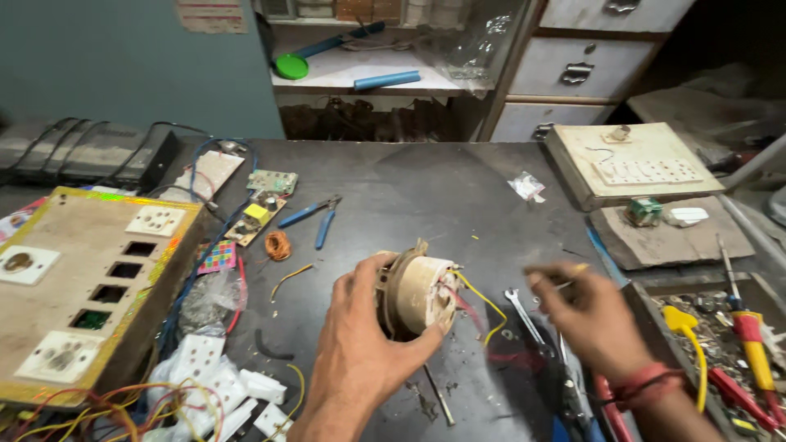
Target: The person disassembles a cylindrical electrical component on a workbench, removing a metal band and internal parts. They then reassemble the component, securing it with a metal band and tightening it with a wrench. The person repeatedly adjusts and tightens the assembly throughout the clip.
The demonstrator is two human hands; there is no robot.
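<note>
My left hand [360, 344] grips a round cream-coloured motor [419, 293] with a metal frame, held just above the dark worktable [409, 188]. Yellow and red wires [479, 304] run out of the motor's right side. My right hand [583, 315], blurred and wearing red thread at the wrist, hovers right of the motor with fingers pinched around a thin yellow-tipped thing, perhaps a wire end or a small tool; I cannot tell which. A small spanner [521, 309] lies on the table between my hands.
A wooden switchboard box [74, 286] with sockets sits at the left, over tangled wires and white switch parts [205, 381]. Blue-handled pliers [315, 217], circuit boards [258, 214] and a copper coil [277, 245] lie farther back. A tool tray with screwdrivers [749, 340] stands at the right, another board [630, 164] behind it.
</note>
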